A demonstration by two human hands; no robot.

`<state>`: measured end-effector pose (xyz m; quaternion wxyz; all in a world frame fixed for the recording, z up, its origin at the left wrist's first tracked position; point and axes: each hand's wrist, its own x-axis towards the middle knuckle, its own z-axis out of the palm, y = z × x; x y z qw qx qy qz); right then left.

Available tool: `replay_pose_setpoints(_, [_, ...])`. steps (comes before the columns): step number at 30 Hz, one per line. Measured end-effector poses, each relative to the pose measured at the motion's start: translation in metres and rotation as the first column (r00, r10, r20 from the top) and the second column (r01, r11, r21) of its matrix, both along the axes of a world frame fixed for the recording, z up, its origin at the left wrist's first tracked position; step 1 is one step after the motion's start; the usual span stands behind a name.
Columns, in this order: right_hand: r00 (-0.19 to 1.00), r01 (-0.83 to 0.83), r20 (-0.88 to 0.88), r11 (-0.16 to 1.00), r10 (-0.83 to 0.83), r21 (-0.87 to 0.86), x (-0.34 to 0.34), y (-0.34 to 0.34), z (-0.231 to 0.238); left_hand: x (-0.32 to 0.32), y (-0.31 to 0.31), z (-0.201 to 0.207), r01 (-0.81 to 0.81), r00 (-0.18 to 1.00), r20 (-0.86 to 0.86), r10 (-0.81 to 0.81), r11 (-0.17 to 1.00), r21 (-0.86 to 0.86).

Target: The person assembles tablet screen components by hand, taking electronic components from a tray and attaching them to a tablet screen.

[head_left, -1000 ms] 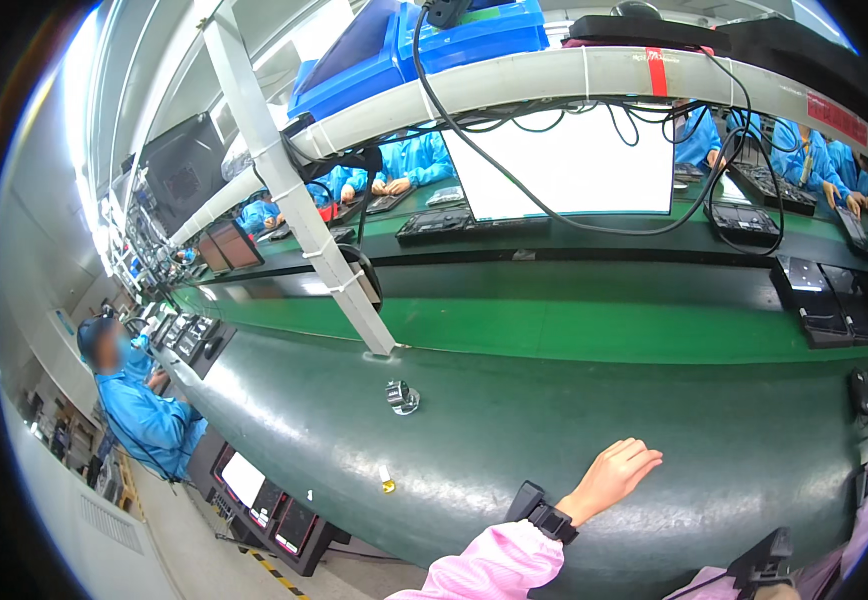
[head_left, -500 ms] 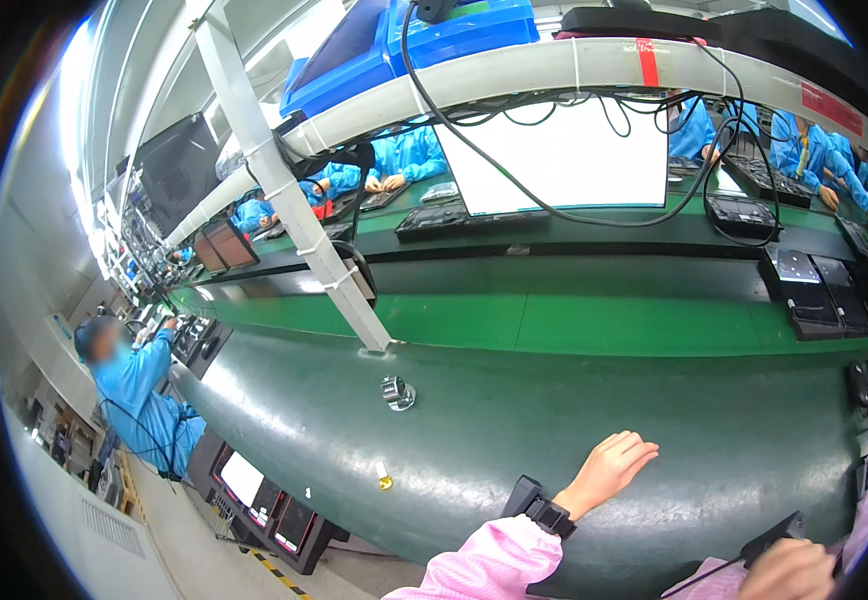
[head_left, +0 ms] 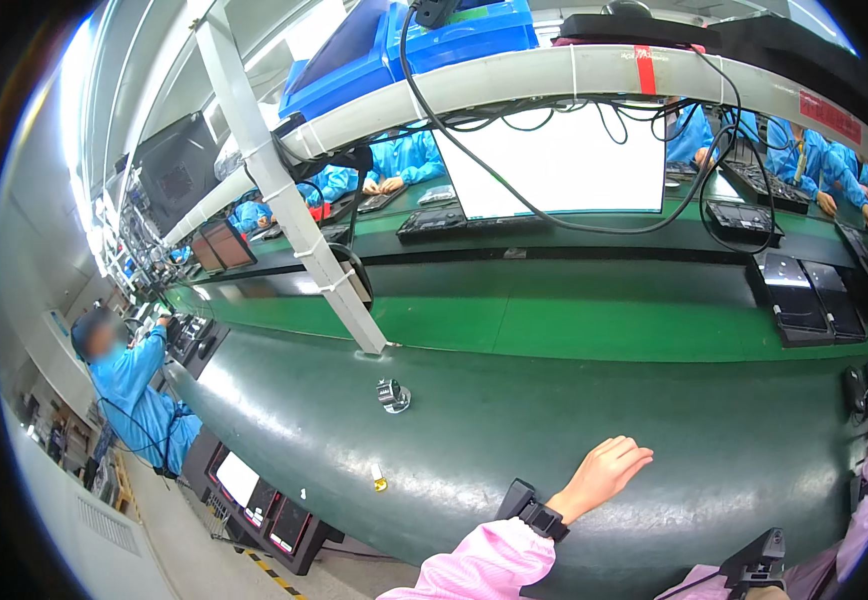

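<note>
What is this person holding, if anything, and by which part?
Nothing shows in the bare left hand, over the smooth dark-green tabletop. The right hand is mostly cut off at the picture's lower edge; I cannot tell there.

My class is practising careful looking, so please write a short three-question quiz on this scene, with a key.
1. True or false: the person's left hand is gripping a hammer.
2. Which is nearer the foot of the white post: the shiny metal piece or the small yellow piece?
3. What colour is the left sleeve? a) blue b) pink c) green

Key: 1. False, no held thing shows. 2. The shiny metal piece. 3. b
</note>
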<state>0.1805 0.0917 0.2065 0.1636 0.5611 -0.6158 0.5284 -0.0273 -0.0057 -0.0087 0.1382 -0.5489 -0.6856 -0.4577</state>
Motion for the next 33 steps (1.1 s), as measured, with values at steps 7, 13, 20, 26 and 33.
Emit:
replay_pose_setpoints(7, [0.885,0.214,0.274,0.852,-0.377,0.477,-0.034,0.0,-0.017,0.001,0.001,0.002,0.035,0.999,-0.007,-0.036,0.999,-0.005])
replay_pose_setpoints(13, [0.38,0.833,0.105,0.389,-0.919,0.393,-0.082,0.034,-0.072,0.009,-0.003,0.029,-0.181,0.947,0.299,0.119,0.965,0.188])
replay_pose_setpoints(20, [0.392,0.735,0.433,0.559,-0.812,0.383,-0.064,0.052,-0.12,0.029,0.022,0.043,-0.07,0.823,0.56,-0.094,0.962,0.264])
replay_pose_setpoints(26, [0.182,0.836,0.213,0.265,-0.96,0.48,-0.029,0.075,-0.136,0.065,0.063,0.065,0.176,0.676,0.669,-0.309,0.949,0.261])
replay_pose_setpoints(33, [0.021,0.954,0.502,0.168,-0.865,0.25,0.017,0.122,-0.147,0.04,0.143,0.062,0.31,0.756,0.555,-0.346,0.937,0.162])
